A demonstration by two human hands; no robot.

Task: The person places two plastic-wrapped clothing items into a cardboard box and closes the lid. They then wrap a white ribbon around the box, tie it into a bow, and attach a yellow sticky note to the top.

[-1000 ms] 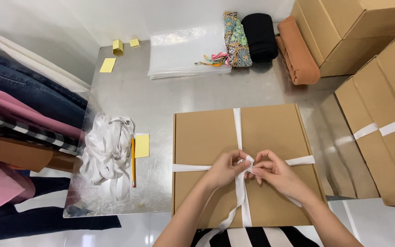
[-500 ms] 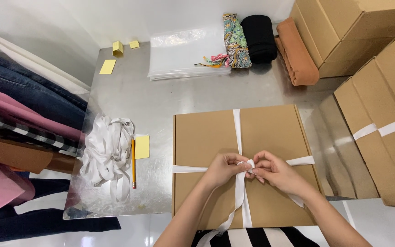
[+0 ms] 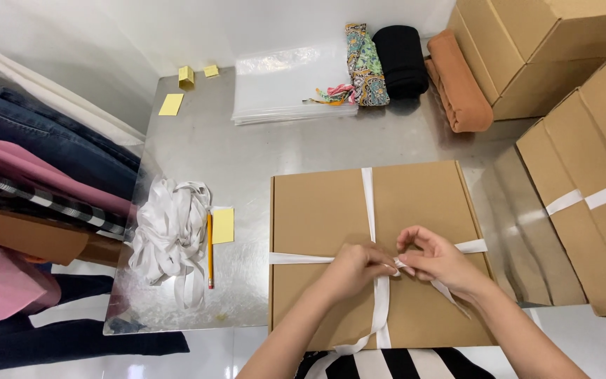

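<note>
A flat cardboard box [image 3: 324, 217] lies on the metal table [image 3: 247, 154], close to the near edge, in front of the person. A white ribbon [image 3: 368, 203] runs over its lid in a cross, one band going lengthwise and one band going sideways. Both hands meet at the place where the two bands cross. The left hand [image 3: 354, 268] is closed, with its fingers pinched on the ribbon at the crossing. The right hand [image 3: 435, 258] is just beside it and touches it at the fingertips; its thumb and first fingers also pinch the ribbon, while the other fingers are bent in a loose arch above. A loose end of the ribbon hangs down from the crossing over the near side of the box.

To the left of the box, a yellow sticky note [image 3: 222, 225] and a pencil [image 3: 210, 250] lie beside a loose heap of white ribbon [image 3: 170, 235]. At the far side of the table lies a stack of clear plastic bags [image 3: 285, 88], with folded cloths next to it: a patterned one [image 3: 363, 63], a black one [image 3: 400, 60] and an orange-brown one [image 3: 459, 81]. More cardboard boxes [image 3: 583, 175] are stacked at the right, one of them bound with white ribbon. Folded garments [image 3: 29, 175] hang at the left side.
</note>
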